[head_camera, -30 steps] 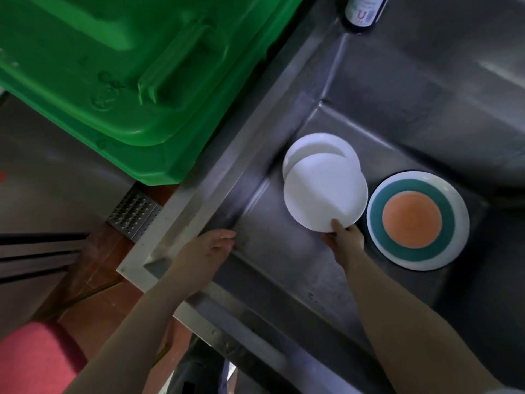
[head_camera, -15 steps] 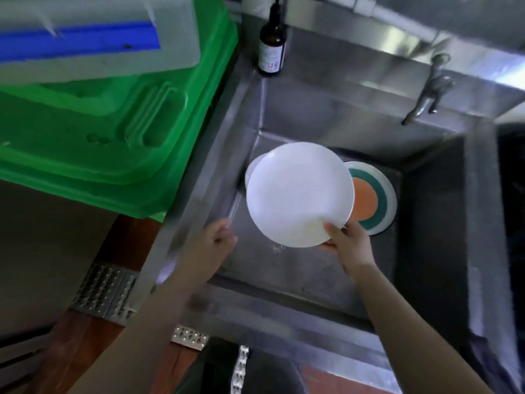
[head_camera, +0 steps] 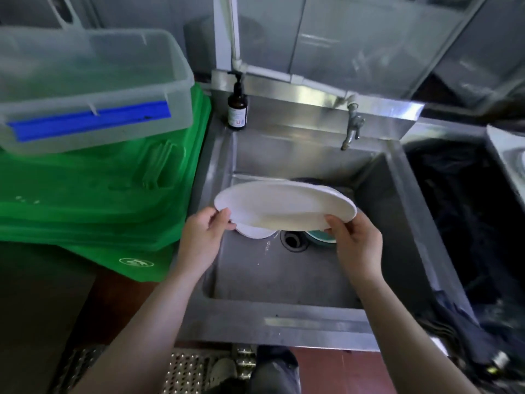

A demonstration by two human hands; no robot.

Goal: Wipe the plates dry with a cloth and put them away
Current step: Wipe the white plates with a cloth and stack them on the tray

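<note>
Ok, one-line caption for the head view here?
Both hands, left and right, hold a white plate above the steel sink, two more plates beneath.

Steel sink (head_camera: 383, 223) at frame centre; on its floor a white plate (head_camera: 252, 232) left of the drain (head_camera: 294, 240), a teal-rimmed plate (head_camera: 321, 236) right of it, both partly hidden. Brown pump bottle (head_camera: 237, 109) stood on the sink's upper-left rim corner.

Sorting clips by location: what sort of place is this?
Probably a commercial kitchen's wash-up area: a deep steel sink with a wall tap, a soap pump bottle and plastic storage bins.
</note>
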